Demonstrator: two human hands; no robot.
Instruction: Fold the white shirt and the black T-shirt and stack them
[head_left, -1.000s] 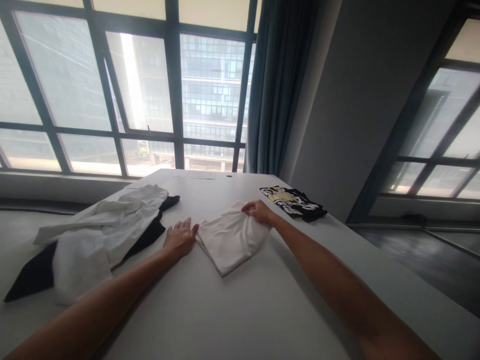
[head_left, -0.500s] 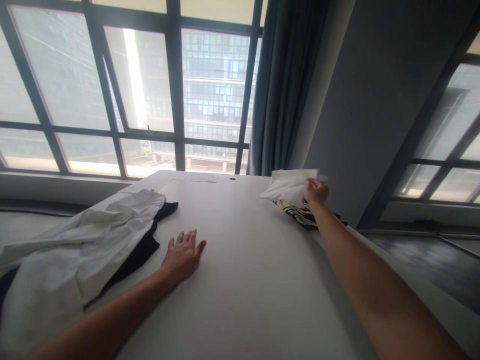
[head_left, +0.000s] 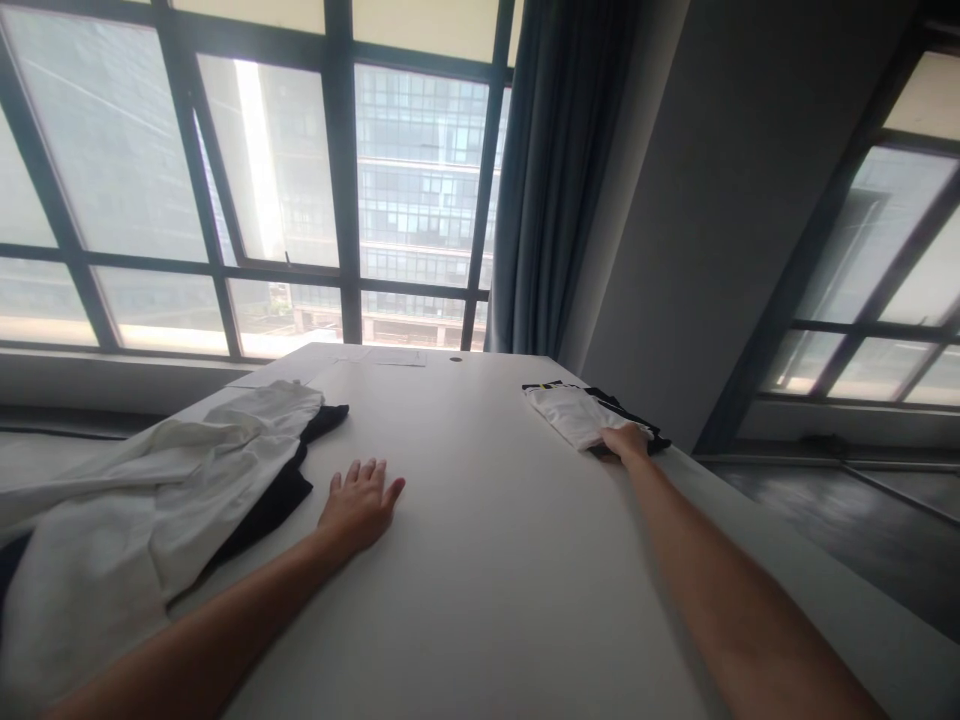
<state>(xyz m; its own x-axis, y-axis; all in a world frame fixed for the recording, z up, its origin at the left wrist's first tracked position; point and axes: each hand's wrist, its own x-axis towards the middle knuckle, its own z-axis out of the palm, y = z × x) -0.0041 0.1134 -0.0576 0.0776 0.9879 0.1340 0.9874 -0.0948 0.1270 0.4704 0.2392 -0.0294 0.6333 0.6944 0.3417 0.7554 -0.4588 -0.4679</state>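
Now, nearest to us, the left hand (head_left: pixel 360 503) lies flat on the white table (head_left: pixel 480 560), palm down, fingers spread and relaxed, gripping nothing. Just to its left sits a loose heap of white cloth (head_left: pixel 180 480) over a black garment (head_left: pixel 281 490), close to the hand but not touching it.

Further out, along the right edge, the right hand (head_left: pixel 624 440) rests on the near corner of the folded white cloth (head_left: pixel 574 412). The fingers look curled down onto the fabric; whether they pinch the corner or merely press on it, I cannot tell from here.

That white cloth lies on top of a folded black garment (head_left: pixel 634 418), whose dark edge peeks out behind and to the right. The stack sits close to the table's right edge, well apart from the left hand.

How does it handle? Light, soft and limp, I'd judge: no stiffness at all, so a lift by one corner would let the fold fall open. Best taken along a folded edge or with a flat palm underneath. Not fragile, hardly slippery on cloth.

Beyond, windows (head_left: pixel 300 180) and a curtain (head_left: pixel 555 170).
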